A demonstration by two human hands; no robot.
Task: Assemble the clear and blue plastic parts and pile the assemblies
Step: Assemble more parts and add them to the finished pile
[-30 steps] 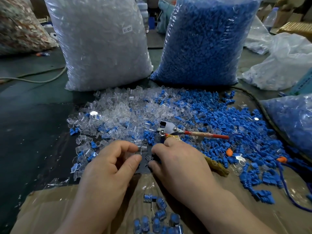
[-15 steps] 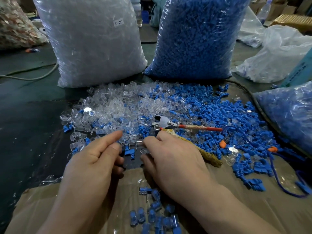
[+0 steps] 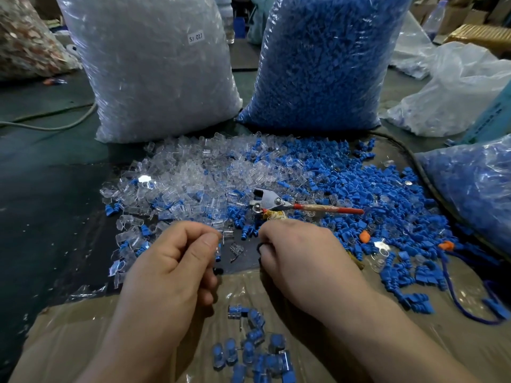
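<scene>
Loose clear parts (image 3: 177, 175) spread over the table's middle left, loose blue parts (image 3: 367, 194) over the middle right. My left hand (image 3: 171, 261) pinches a small clear and blue part (image 3: 218, 251) between thumb and forefinger. My right hand (image 3: 298, 258) is curled at the near edge of the blue spread, with something dark at its fingertips; what it holds is hidden. A pile of finished clear and blue assemblies (image 3: 254, 352) lies on the cardboard (image 3: 69, 335) between my forearms.
Pliers with a red handle (image 3: 298, 207) lie among the parts just beyond my right hand. A big bag of clear parts (image 3: 154, 67) and a big bag of blue parts (image 3: 323, 59) stand behind. Another blue-filled bag (image 3: 475, 186) is at right.
My left hand has closed from a loose reach into a pinch on a small part. My right hand stayed curled at the edge of the blue parts.
</scene>
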